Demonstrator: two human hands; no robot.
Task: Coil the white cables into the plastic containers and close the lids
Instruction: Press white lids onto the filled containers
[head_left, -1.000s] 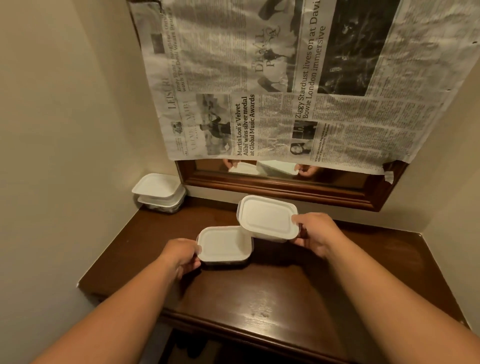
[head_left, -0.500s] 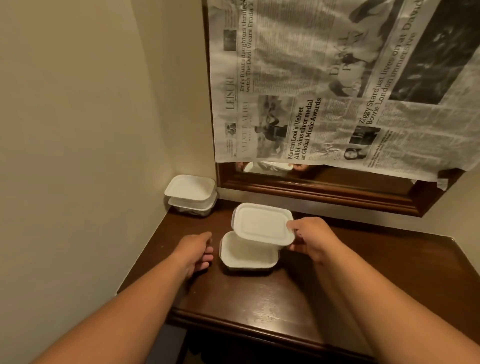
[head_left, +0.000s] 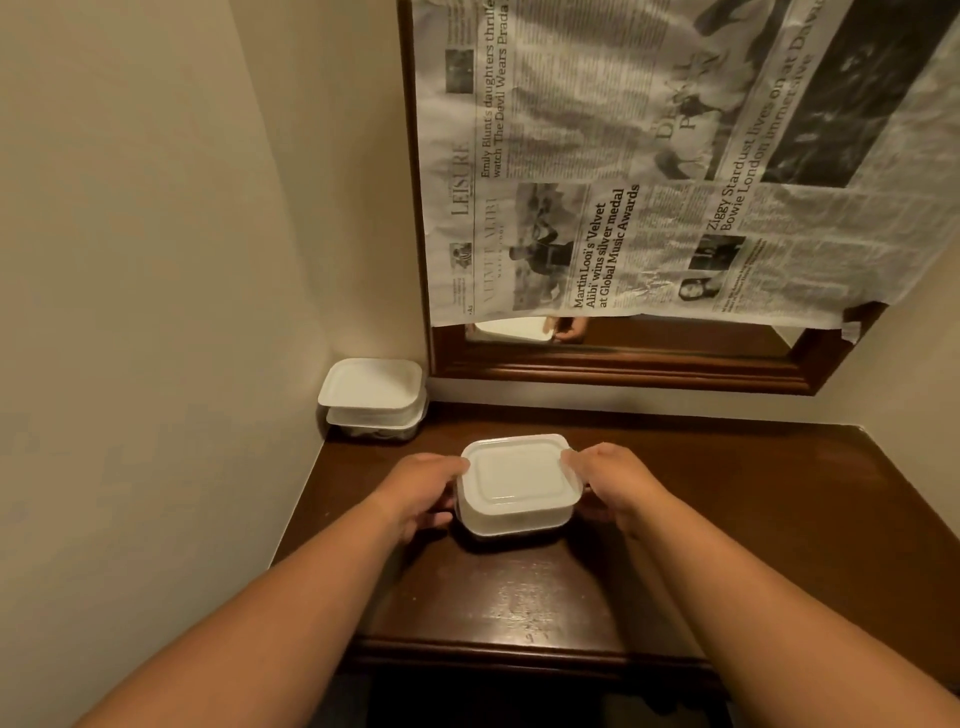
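Two lidded white plastic containers stand stacked in the middle of the dark wooden table. The upper container sits squarely on the lower container, both with lids on. My left hand grips the left side of the stack, fingers curled round its edge. My right hand grips the right side the same way. No white cable shows; the contents are hidden by the lids.
A second stack of two closed white containers stands in the back left corner against the wall. A wood-framed mirror covered with newspaper hangs behind the table. The table's front edge runs just below my forearms.
My right hand carried the lifted container leftward and set it on top of the other one. My left hand let go briefly, then took hold of the stack's left side.
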